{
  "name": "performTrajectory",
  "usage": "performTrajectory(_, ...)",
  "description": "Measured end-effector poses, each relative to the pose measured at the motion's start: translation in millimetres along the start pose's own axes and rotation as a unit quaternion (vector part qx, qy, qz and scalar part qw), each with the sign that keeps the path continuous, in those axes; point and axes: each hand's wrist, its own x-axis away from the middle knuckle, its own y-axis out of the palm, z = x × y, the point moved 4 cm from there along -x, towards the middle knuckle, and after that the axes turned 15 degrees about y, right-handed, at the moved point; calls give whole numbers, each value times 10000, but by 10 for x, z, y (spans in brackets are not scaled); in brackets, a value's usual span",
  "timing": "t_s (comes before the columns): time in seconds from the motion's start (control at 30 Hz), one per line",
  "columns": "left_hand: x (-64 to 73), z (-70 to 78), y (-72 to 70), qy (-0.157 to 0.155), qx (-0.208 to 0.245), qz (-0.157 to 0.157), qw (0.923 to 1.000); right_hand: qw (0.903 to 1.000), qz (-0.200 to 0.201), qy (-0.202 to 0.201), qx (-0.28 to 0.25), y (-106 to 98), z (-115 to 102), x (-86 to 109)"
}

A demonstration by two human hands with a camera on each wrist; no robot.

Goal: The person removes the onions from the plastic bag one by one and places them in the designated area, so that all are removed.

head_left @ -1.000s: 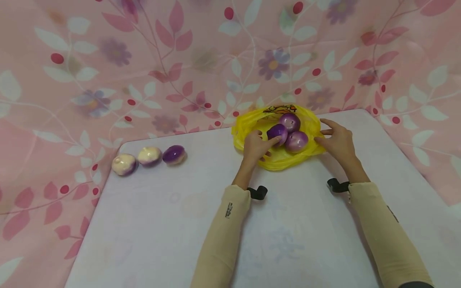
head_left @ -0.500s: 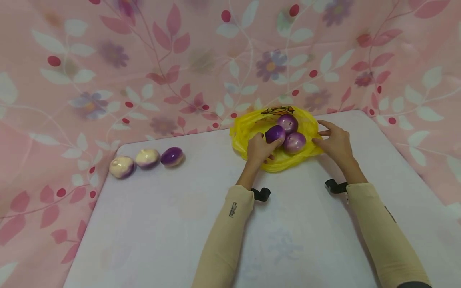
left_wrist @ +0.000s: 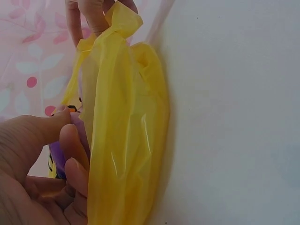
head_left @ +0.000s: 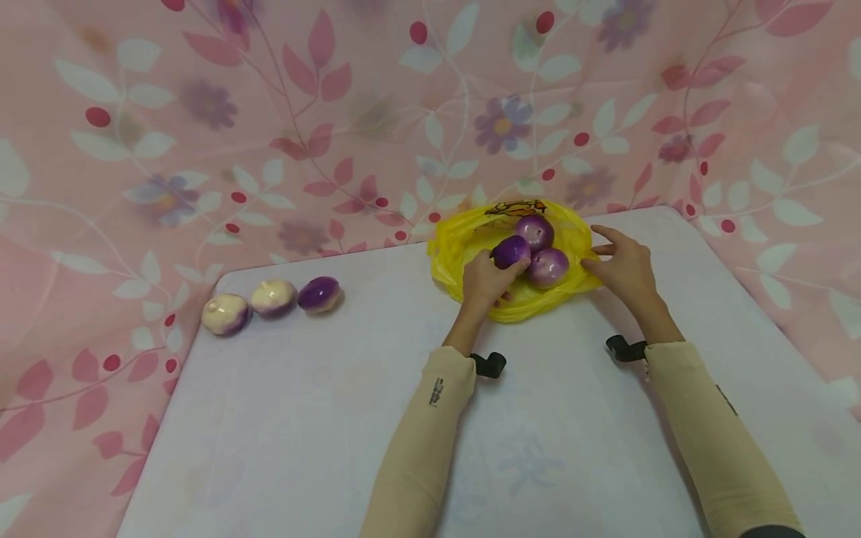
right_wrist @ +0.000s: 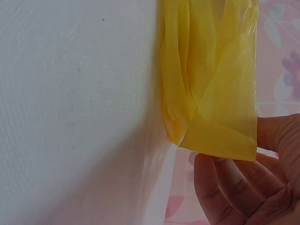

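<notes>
An open yellow plastic bag (head_left: 449, 250) stands near the back of the white table, with three glossy purple turnip-like vegetables visible inside. My left hand (head_left: 483, 282) reaches over its near-left rim and grips the left one, a dark purple vegetable (head_left: 510, 252), thumb on its surface. Touching that one are a purple vegetable (head_left: 534, 232) behind and a paler vegetable (head_left: 548, 267) at the right. My right hand (head_left: 624, 263) holds the bag's right rim between thumb and fingers. In the right wrist view the yellow plastic (right_wrist: 220, 93) lies between thumb and fingertips (right_wrist: 206, 168).
Three more such vegetables stand in a row at the table's back left: a cream one (head_left: 226, 314), another cream one (head_left: 273, 298) and a purple one (head_left: 319, 294). A pink floral cloth (head_left: 377, 119) hangs behind the white table (head_left: 323, 418).
My left hand has shifted slightly right and its fingers have closed around the dark purple vegetable. My right hand keeps its place at the bag's rim. The head view has drifted slightly.
</notes>
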Motion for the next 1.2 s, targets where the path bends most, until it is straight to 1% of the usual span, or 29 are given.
performTrajectory(0.27,-1,32,-16,-19,109,22,9999,10000,48,-69,3,-20,-28,-10)
performTrajectory(0.43,12,51,-32,35,181,0,9998,9999,57,-83,49,-14,-44,-17)
performTrajectory(0.73,34,99,-96,114,252,63,9996,9999,83,-67,51,-18,-43,-9)
performTrajectory(0.87,47,109,-121,171,263,80,9995,9999,71,-74,50,-19,-32,-6)
performTrajectory(1.1,84,109,-188,372,305,106,9988,9999,73,-79,73,-5,-35,12)
performTrajectory(1.2,98,122,-218,395,236,93,9989,9999,96,-96,50,-10,-24,36)
